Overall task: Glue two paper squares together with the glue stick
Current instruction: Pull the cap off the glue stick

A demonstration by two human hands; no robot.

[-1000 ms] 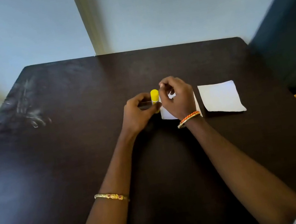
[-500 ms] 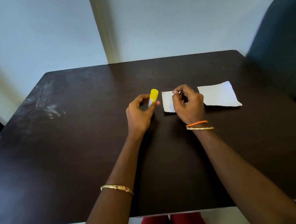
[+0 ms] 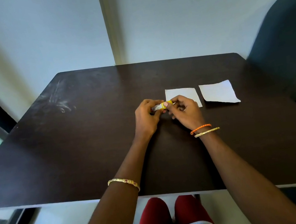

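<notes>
Since half a second ago you've tipped the glue stick from upright to roughly level and brought your right hand off the paper onto it. Left hand grips the white barrel; right hand pinches the yellow cap end, thumb on top. Stick sits between both hands just above the table. Step looks like uncapping: next calls for a pull or twist on the cap while the left holds firm. Near paper square lies flat, partly behind your right hand; far paper square sits just beside it, a gap between, no glue visible on either. Barrel has a printed label, too small to read.
</notes>
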